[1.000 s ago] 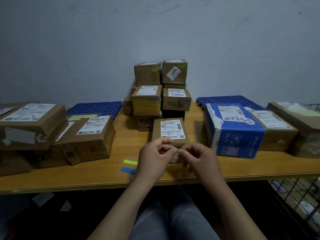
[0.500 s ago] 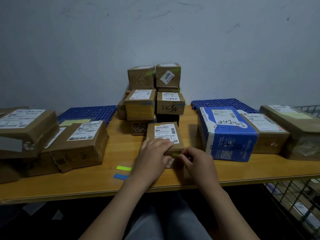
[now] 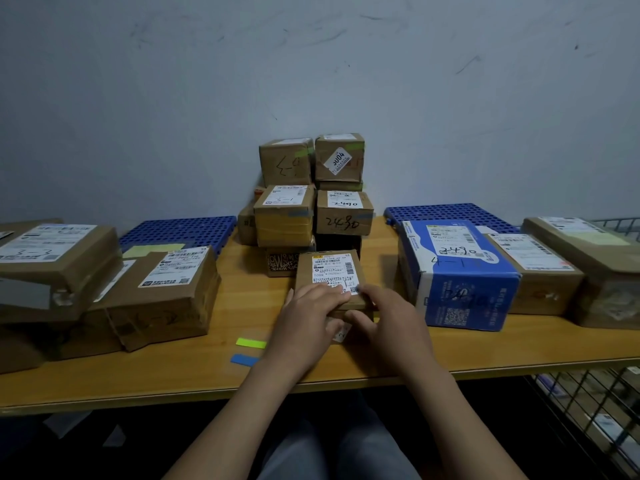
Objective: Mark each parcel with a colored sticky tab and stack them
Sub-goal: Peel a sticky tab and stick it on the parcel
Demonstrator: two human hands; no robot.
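While the small parcel (image 3: 329,271) lies flat on the wooden table (image 3: 242,306), right in front of the stack of parcels (image 3: 311,209), the left hand (image 3: 304,320) rests on its near edge with fingers almost straight across the white label. The right hand (image 3: 391,317) holds the near right corner, fingers on top and thumb curled against the front face. Near on the right stands a smooth blue box (image 3: 460,271), hand-marked in black, with brown cartons behind it. On the left sit crumpled, taped cardboard boxes (image 3: 166,292). Two thin paper strips, a yellow-green tab (image 3: 251,342) and a blue tab (image 3: 244,359), lie on bare wood beside the left wrist. Blue perforated plastic mats (image 3: 180,230) flank the stack below a scuffed grey wall (image 3: 311,64).
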